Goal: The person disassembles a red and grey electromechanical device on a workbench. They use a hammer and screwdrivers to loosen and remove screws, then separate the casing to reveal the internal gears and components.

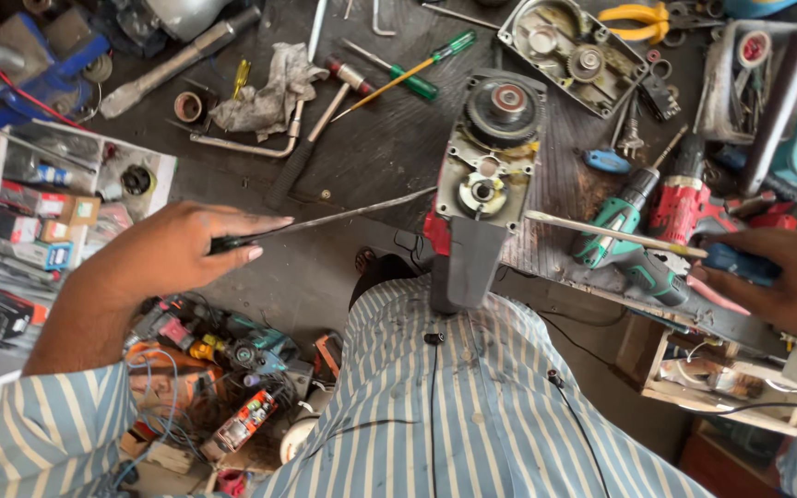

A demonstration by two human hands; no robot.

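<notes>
- Opened power tool (486, 175) stands on the workbench (362, 157) edge, grey handle end toward the person's striped shirt (435, 406), gear housing pointing away; cover off, 1 large toothed gear at the far end, a smaller bearing seat nearer.
- Left hand (172, 249), left of the tool: fingers wrapped on the dark handle of a long thin screwdriver (352, 214), index finger laid straight along it; shaft runs right, tip at the tool's left edge.
- Right hand (777, 277), right of the tool: closed on the blue handle of a 2nd screwdriver (615, 232); pale shaft points left, tip just beside the tool's right edge, can't tell if touching.
- Green cordless drill (629, 240) lies just right of the tool, under the 2nd screwdriver's shaft; red drill (684, 203) beside it, further right.
- Below-left of the tool, off the bench: pile of tool parts and wires (223, 369).
- Beyond the tool, left: hammer (311, 138), dirty rag (269, 92), green-handled screwdriver (417, 69).
- Beyond the tool, right: removed metal gear cover (569, 51); yellow-handled pliers (634, 17) past that.
</notes>
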